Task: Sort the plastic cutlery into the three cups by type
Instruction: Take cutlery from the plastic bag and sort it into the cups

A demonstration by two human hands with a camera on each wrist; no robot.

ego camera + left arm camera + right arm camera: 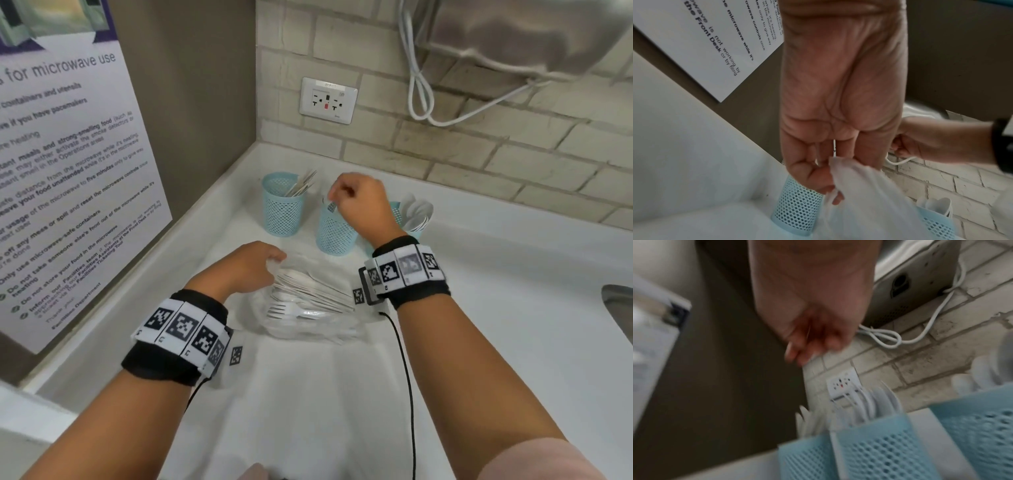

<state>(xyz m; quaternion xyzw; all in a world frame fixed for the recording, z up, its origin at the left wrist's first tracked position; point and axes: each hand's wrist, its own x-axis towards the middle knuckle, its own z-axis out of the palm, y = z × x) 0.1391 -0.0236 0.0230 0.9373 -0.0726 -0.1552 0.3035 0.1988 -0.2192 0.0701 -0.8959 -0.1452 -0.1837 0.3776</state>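
Observation:
Three pale blue mesh cups stand in a row near the wall. The left cup (282, 209) holds knives, the middle cup (335, 233) stands under my right hand, and the right cup (409, 219) holds spoons (418, 209). A clear plastic bag (308, 325) of white forks and other cutlery (308, 294) lies on the counter in front of them. My left hand (270, 262) pinches the bag's edge (851, 177). My right hand (342, 193) hovers over the middle cup with its fingers curled in; the blurred right wrist view (803, 352) does not show whether it holds a piece.
The white counter (479, 308) meets a brick wall with a power socket (328, 100) behind the cups. A notice board (68, 171) stands on the left. A metal appliance with a white cable (421, 99) hangs at the upper right, and a sink edge (620, 301) shows at the far right.

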